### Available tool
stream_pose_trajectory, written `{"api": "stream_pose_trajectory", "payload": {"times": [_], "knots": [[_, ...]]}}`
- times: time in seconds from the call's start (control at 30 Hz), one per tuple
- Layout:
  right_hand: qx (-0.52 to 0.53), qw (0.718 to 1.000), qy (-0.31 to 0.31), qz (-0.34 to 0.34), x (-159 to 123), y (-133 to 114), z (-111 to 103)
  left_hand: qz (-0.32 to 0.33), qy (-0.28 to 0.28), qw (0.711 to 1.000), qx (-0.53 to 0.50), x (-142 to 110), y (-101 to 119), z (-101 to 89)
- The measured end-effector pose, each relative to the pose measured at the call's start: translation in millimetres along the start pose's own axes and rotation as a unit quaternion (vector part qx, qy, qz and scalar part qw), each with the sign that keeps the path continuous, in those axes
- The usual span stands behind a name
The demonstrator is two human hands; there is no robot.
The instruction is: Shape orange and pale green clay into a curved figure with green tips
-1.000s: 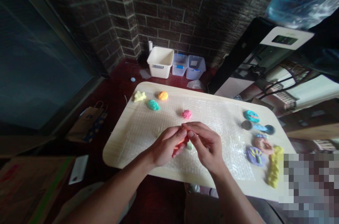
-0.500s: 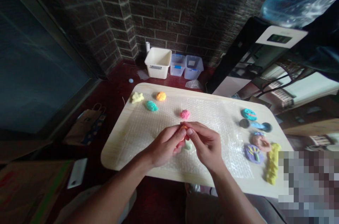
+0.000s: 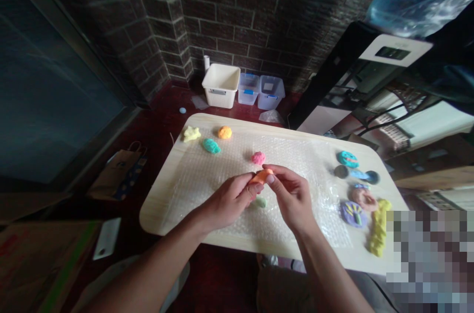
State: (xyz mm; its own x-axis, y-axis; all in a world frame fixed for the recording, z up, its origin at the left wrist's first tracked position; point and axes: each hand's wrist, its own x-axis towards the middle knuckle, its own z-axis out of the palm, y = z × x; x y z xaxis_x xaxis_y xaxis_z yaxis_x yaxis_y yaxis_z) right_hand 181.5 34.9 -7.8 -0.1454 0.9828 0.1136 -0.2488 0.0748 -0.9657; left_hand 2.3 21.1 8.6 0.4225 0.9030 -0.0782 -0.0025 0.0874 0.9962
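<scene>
left hand (image 3: 229, 201) + right hand (image 3: 294, 197) both gripping soft orange clay-like piece (image 3: 262, 176); too much pinch/pull prob. tears or dents it.

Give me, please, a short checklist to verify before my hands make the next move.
1. Orange lump held by left hand and right hand: ok.
2. Underside of orange lump visible: not ok, hidden.
3. Pale green piece outside the grip: ok.
4. Pink ball resting on the bubble wrap: ok.
5. Exact gap between pink ball and fingers: cannot tell.
</scene>
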Motion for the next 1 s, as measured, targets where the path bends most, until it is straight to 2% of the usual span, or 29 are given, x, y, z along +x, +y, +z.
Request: {"api": "stream_pose_trajectory", "payload": {"times": [0.27,0.5,0.7,0.93,1.0], "knots": [[0.049,0.998,-0.009,0.028,0,-5,2,-0.052,-0.069,0.986,-0.141,5,-6,2.3],[0.08,0.994,-0.034,0.072,0,0,6,-0.033,-0.014,0.99,-0.14,4,-7,9.8],[0.106,0.993,0.006,0.06,3,-8,9,-0.039,-0.043,0.983,-0.173,7,-10,8.3],[0.1,0.992,-0.023,0.075,1,-3,9,0.002,-0.004,0.994,-0.109,7,-13,8.2],[0.095,0.993,-0.017,0.066,2,-1,8,-0.002,0.01,0.992,-0.122,8,-12,8.6]]}}
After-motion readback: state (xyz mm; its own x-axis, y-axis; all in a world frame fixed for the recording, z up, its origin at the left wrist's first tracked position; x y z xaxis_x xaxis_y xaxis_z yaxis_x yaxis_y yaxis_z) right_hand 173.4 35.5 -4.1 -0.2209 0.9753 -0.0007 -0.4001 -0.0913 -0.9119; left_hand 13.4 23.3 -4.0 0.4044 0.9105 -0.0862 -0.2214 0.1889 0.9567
